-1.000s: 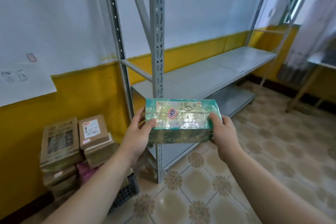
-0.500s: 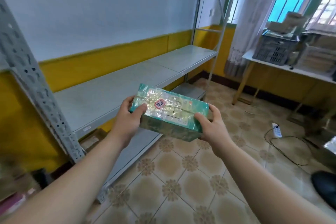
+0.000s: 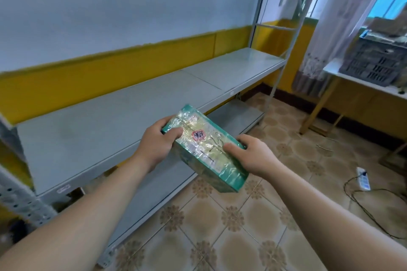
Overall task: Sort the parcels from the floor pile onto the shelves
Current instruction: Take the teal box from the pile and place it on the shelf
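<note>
A green parcel point(image 3: 206, 149) wrapped in shiny clear tape, with a small red sticker on top, is held in the air between both hands. My left hand point(image 3: 155, 144) grips its far left end, thumb on top. My right hand point(image 3: 253, 156) grips its right side, thumb on the top face. The parcel tilts and sits just in front of the grey metal shelf point(image 3: 114, 121), above the lower shelf point(image 3: 233, 119) and the tiled floor. Nothing lies on the middle shelf.
A perforated steel upright point(image 3: 19, 200) stands at the left edge, another upright point(image 3: 284, 55) at the shelf's far end. A white table point(image 3: 361, 83) with a dark plastic crate point(image 3: 378, 66) stands at right. A power strip point(image 3: 363, 180) and cable lie on the floor.
The view has swung right, away from the floor pile, along the shelf. The parcel has turned from level and crosswise to slanting, with its near end lower; both hands keep hold.
</note>
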### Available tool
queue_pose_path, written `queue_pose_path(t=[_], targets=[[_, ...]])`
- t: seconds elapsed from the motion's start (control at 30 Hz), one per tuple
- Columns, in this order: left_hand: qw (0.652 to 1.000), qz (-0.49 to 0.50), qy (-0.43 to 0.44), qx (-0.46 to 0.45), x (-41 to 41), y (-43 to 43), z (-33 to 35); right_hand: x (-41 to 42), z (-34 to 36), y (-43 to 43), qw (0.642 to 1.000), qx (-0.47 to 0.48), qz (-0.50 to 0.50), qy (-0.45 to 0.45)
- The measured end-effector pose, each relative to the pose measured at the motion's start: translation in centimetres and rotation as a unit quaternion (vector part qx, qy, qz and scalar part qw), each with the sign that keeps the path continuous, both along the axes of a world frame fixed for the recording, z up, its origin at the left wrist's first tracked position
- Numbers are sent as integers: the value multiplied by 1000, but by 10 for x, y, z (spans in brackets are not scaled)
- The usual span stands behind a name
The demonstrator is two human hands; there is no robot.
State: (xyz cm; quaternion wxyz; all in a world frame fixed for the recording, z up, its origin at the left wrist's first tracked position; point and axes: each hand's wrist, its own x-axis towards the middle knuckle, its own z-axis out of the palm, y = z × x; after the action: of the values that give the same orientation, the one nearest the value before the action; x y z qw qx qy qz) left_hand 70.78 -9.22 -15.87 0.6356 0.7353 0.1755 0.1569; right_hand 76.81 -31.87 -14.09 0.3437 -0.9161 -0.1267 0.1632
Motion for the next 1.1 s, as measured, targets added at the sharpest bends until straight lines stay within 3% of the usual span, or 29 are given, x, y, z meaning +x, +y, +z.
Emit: queue_pose_path(t=[0.37, 0.6, 0.77, 0.9, 1.1], targets=[[991, 74, 94, -59, 107, 20, -63, 165, -49, 46, 979, -88, 181, 40], [958, 212, 163, -100, 114, 0, -136, 234, -126, 77, 932, -132, 327, 85], [890, 331, 259, -177, 109, -9, -193, 235, -186, 115, 911, -163, 366, 93], [853, 338, 282, -280, 78, 2, -246, 203, -239, 156, 892, -174, 399, 119], [853, 356, 208, -320, 50, 41, -327, 170, -323, 216, 853, -156, 477, 147]])
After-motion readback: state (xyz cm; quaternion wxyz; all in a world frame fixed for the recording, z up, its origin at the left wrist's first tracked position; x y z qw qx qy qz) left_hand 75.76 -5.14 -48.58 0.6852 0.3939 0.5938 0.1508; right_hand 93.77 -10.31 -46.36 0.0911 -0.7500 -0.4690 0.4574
